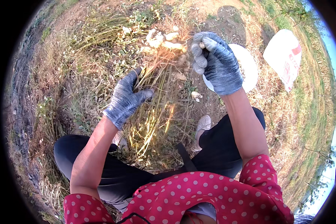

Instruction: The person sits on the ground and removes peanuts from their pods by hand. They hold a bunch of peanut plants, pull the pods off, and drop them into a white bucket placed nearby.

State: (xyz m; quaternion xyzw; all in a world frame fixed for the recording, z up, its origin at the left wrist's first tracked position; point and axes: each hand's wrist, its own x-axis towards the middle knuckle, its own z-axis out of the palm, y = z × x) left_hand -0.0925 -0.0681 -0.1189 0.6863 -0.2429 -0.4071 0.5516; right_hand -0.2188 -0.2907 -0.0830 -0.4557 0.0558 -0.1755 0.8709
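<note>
My left hand [126, 96], in a grey knit glove, grips a bundle of dry peanut plant stems [152, 112] in front of me. Their leafy ends trail down between my feet. At the far end of the bundle are reddish roots [165, 57] with pale peanut pods [172, 45] on them. Just right of the roots, my gloved right hand [219, 63] has its fingers curled in. A small peanut pod [202, 45] shows between its fingers; anything else inside the fist is hidden. A white tub [250, 65], partly covered by this hand, holds some peanuts.
A white sack [282, 53] with red print stands beyond the tub, at the right. More pulled peanut plants [103, 32] lie at the upper left. One loose pale pod [196, 95] rests on the soil near my right shoe [203, 123]. Dry grass and leaf litter cover the ground around.
</note>
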